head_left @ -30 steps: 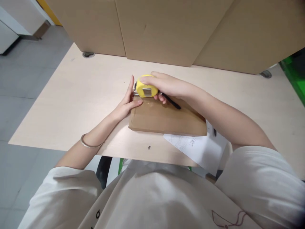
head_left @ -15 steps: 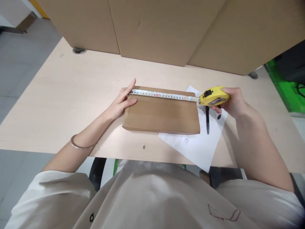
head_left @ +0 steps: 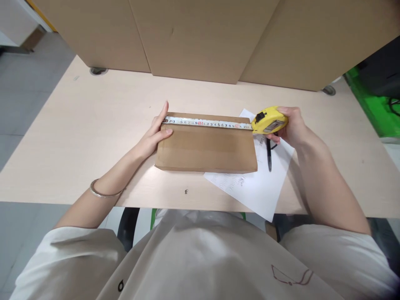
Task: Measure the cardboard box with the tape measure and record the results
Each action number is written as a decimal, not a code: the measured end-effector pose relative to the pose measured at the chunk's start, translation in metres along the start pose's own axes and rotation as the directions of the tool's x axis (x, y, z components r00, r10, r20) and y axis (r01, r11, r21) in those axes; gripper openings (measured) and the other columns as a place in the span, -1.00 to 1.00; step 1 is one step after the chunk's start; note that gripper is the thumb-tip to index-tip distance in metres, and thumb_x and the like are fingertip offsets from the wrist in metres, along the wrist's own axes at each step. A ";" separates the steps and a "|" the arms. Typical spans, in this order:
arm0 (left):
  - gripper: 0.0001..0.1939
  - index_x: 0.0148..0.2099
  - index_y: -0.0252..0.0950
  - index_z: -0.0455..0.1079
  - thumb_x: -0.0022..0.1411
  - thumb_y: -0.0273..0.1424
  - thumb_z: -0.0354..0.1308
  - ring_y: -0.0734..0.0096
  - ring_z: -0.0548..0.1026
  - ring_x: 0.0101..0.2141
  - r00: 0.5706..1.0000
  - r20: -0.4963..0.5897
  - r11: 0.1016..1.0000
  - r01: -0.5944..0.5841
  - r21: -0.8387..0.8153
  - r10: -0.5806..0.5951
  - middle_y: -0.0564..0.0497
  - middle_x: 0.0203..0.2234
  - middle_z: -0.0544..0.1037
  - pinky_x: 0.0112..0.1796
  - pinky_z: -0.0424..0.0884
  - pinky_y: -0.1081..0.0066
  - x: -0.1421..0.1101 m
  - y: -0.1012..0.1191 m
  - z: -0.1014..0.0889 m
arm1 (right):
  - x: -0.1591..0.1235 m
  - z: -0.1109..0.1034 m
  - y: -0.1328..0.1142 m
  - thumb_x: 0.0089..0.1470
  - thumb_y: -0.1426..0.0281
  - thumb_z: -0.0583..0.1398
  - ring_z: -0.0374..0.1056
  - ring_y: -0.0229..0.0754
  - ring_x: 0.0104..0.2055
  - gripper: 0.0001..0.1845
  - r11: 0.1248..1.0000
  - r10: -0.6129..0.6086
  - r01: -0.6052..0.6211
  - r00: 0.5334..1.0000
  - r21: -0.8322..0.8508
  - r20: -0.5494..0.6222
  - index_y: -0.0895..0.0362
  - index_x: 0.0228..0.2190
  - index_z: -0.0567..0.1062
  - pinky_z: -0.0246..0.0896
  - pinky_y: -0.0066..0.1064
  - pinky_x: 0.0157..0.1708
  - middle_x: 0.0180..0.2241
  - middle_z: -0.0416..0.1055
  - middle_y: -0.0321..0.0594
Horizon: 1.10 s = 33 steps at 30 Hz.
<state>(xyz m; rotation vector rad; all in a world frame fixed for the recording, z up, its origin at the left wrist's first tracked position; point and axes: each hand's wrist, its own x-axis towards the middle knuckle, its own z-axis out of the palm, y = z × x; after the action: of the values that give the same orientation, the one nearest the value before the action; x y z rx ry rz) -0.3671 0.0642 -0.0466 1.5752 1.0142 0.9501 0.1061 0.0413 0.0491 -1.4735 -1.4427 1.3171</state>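
Observation:
A brown cardboard box (head_left: 206, 148) lies flat on the table, partly over a white sheet of paper (head_left: 265, 200). My left hand (head_left: 155, 132) holds the box's left end, its thumb on the top face and a finger pointing up at the back corner. Under that hand disappears the end of a steel blade, stretched along the back of the box top. The blade runs out of a yellow tape measure (head_left: 269, 120), which my right hand (head_left: 293, 127) grips at the box's right edge. On the paper, below the right hand, rests a black pen (head_left: 269, 156).
Tall cardboard panels (head_left: 200, 41) stand along the back of the pale wooden table (head_left: 109, 108). Two round cable holes (head_left: 98, 71) show near the panels' ends. At the far right is a green and black object (head_left: 371, 104). The table's front edge is close to my body.
The tape measure case has come left, right up against the box's edge, and tilted a little. My left hand keeps its place on the box. The whole view has shifted slightly.

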 end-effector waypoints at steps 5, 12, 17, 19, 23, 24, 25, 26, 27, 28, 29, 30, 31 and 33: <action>0.29 0.85 0.14 0.17 0.29 0.33 0.60 -0.53 -0.04 0.83 1.000 -0.006 1.000 -0.030 -0.004 0.030 -0.12 0.71 0.41 0.80 -0.12 -0.35 -0.001 0.002 0.002 | -0.005 -0.004 -0.015 0.28 -0.05 0.36 0.16 -0.17 -0.63 -0.59 0.998 -0.016 0.018 0.999 -0.064 0.035 0.02 -0.35 0.60 -0.08 -0.23 -0.63 -0.51 0.50 -0.11; 0.55 0.92 0.07 -0.50 0.44 0.27 0.58 -0.30 0.46 0.63 0.997 0.071 0.996 -0.024 -0.090 0.030 -0.07 0.56 0.58 0.66 0.37 -0.20 -0.003 -0.008 0.001 | 0.002 0.029 -0.049 0.32 -0.20 0.46 0.29 -0.11 -0.50 -0.47 0.977 -0.141 0.158 0.983 -0.144 0.119 -0.04 -0.22 0.53 0.05 -0.27 -0.55 -0.40 0.52 -0.20; 0.55 0.92 0.10 -0.52 0.44 0.25 0.57 -0.30 0.45 0.66 0.990 0.090 0.989 -0.100 -0.112 0.110 -0.23 0.63 0.50 0.68 0.35 -0.23 0.003 -0.029 -0.006 | 0.035 0.091 -0.063 0.36 -0.16 0.49 0.55 -0.01 -0.27 -0.47 0.893 -0.279 0.345 0.928 -0.289 0.247 -0.02 -0.08 0.54 0.40 -0.26 -0.28 -0.24 0.64 -0.20; 0.53 0.91 0.08 -0.62 0.50 0.25 0.51 -0.29 0.45 0.66 0.986 0.110 0.990 -0.114 -0.086 0.124 -0.23 0.63 0.48 0.67 0.35 -0.24 0.004 -0.033 -0.007 | 0.048 0.115 -0.066 0.39 -0.12 0.47 0.59 0.05 -0.20 -0.48 0.812 -0.343 0.440 0.891 -0.384 0.296 0.01 0.02 0.58 0.45 -0.23 -0.20 -0.22 0.65 -0.20; 0.65 0.91 0.08 -0.62 0.38 0.29 0.59 -0.33 0.50 0.62 0.988 0.091 0.990 -0.114 -0.077 0.121 -0.26 0.56 0.52 0.62 0.42 -0.32 0.008 -0.035 -0.008 | 0.060 0.155 -0.075 0.43 -0.06 0.44 0.65 0.16 -0.06 -0.44 0.661 -0.400 0.551 0.833 -0.509 0.383 0.06 0.20 0.62 0.53 -0.12 -0.04 -0.10 0.69 -0.11; 0.69 0.91 0.08 -0.59 0.32 0.30 0.63 -0.35 0.49 0.62 0.990 0.082 0.991 -0.108 -0.075 0.114 -0.28 0.55 0.53 0.62 0.42 -0.35 0.009 -0.035 -0.009 | 0.060 0.162 -0.078 0.43 -0.05 0.44 0.66 0.20 -0.01 -0.42 0.634 -0.399 0.564 0.825 -0.529 0.401 0.07 0.23 0.62 0.54 -0.09 0.01 -0.06 0.70 -0.08; 0.71 0.91 0.08 -0.57 0.29 0.31 0.65 -0.36 0.48 0.63 0.992 0.074 0.993 -0.099 -0.069 0.104 -0.29 0.54 0.53 0.62 0.41 -0.37 0.010 -0.036 -0.010 | 0.059 0.169 -0.080 0.44 -0.04 0.44 0.66 0.24 0.04 -0.40 0.612 -0.397 0.574 0.818 -0.544 0.417 0.07 0.26 0.62 0.54 -0.06 0.06 -0.01 0.71 -0.04; 0.71 0.91 0.08 -0.55 0.27 0.32 0.65 -0.37 0.48 0.63 0.993 0.072 0.994 -0.088 -0.063 0.092 -0.30 0.54 0.52 0.62 0.40 -0.39 0.010 -0.036 -0.011 | 0.058 0.173 -0.081 0.43 -0.04 0.44 0.66 0.27 0.09 -0.38 0.593 -0.395 0.584 0.811 -0.554 0.433 0.08 0.28 0.61 0.54 -0.03 0.11 0.04 0.71 -0.01; 0.71 0.91 0.08 -0.53 0.26 0.32 0.66 -0.38 0.48 0.62 0.994 0.072 0.995 -0.080 -0.060 0.084 -0.30 0.54 0.52 0.62 0.40 -0.40 0.011 -0.036 -0.012 | 0.056 0.175 -0.082 0.43 -0.04 0.45 0.65 0.30 0.14 -0.37 0.577 -0.396 0.596 0.802 -0.558 0.447 0.07 0.30 0.61 0.53 -0.01 0.15 0.10 0.71 0.02; 0.69 0.92 0.09 -0.49 0.26 0.31 0.66 -0.39 0.50 0.61 0.994 0.075 0.995 -0.076 -0.061 0.080 -0.30 0.53 0.53 0.61 0.41 -0.41 0.011 -0.036 -0.012 | 0.053 0.175 -0.082 0.42 -0.04 0.45 0.64 0.32 0.19 -0.35 0.564 -0.402 0.610 0.791 -0.556 0.460 0.07 0.31 0.60 0.52 0.02 0.19 0.16 0.71 0.04; 0.66 0.92 0.10 -0.45 0.27 0.30 0.66 -0.39 0.51 0.60 0.994 0.078 0.995 -0.076 -0.063 0.080 -0.30 0.53 0.53 0.61 0.41 -0.41 0.011 -0.035 -0.012 | 0.050 0.173 -0.081 0.42 -0.04 0.45 0.63 0.33 0.22 -0.34 0.555 -0.411 0.623 0.781 -0.551 0.470 0.06 0.33 0.59 0.51 0.04 0.23 0.21 0.70 0.06; 0.62 0.92 0.10 -0.40 0.28 0.30 0.66 -0.39 0.53 0.59 0.993 0.079 0.995 -0.078 -0.064 0.083 -0.30 0.53 0.54 0.60 0.42 -0.41 0.011 -0.034 -0.012 | 0.046 0.169 -0.079 0.42 -0.04 0.45 0.62 0.34 0.25 -0.33 0.548 -0.422 0.633 0.774 -0.547 0.472 0.06 0.34 0.57 0.51 0.07 0.26 0.26 0.69 0.08; 0.59 0.92 0.09 -0.36 0.29 0.30 0.65 -0.39 0.54 0.58 0.993 0.082 0.995 -0.079 -0.065 0.084 -0.30 0.53 0.54 0.60 0.42 -0.41 0.010 -0.033 -0.011 | 0.043 0.163 -0.076 0.43 -0.04 0.44 0.60 0.36 0.27 -0.32 0.542 -0.435 0.636 0.772 -0.549 0.464 0.06 0.36 0.56 0.50 0.10 0.29 0.30 0.67 0.09; 0.55 0.92 0.05 -0.32 0.32 0.31 0.61 -0.40 0.54 0.58 0.993 0.091 0.996 -0.064 -0.059 0.069 -0.32 0.56 0.52 0.62 0.42 -0.40 0.009 -0.027 -0.009 | 0.035 0.147 -0.068 0.42 -0.02 0.44 0.58 0.40 0.32 -0.28 0.526 -0.457 0.618 0.785 -0.584 0.418 0.06 0.40 0.54 0.48 0.18 0.34 0.35 0.65 0.12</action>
<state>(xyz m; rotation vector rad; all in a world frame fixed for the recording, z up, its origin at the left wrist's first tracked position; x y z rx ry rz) -0.3767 0.0794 -0.0701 1.5999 0.8684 0.9334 -0.0568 0.0596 0.0689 -1.1084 -2.4933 0.5256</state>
